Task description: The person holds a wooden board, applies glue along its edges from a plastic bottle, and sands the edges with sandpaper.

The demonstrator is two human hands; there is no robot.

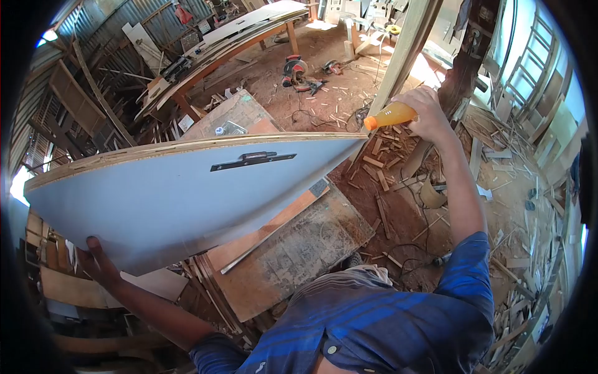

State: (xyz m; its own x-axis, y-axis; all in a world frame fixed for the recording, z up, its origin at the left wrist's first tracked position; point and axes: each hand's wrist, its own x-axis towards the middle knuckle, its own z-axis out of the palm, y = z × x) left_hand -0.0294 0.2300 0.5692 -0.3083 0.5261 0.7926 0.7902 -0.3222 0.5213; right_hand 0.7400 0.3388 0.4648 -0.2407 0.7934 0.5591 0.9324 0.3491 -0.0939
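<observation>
A large light-blue panel (174, 209) stands on its edge across the work table, its plywood layers showing along the top edge. A dark metal slide bolt (254, 161) is fixed to its face. At the panel's lower left edge, my left hand (99, 265) grips it with the thumb on the face; the other fingers are mostly hidden. My right hand (428, 113) is wrapped round a bottle (395, 116) of orange-yellow liquid. The bottle is tipped sideways, its orange cap down and to the left, close to the panel's top right corner. I cannot tell whether they touch.
The worn work table (299, 249) carries a thin strip (255, 249) below the panel. A wooden post (398, 62) rises near my right hand. Wood offcuts (380, 171) and cables litter the floor. Farther back are a red power saw (296, 68) and a long bench (212, 59).
</observation>
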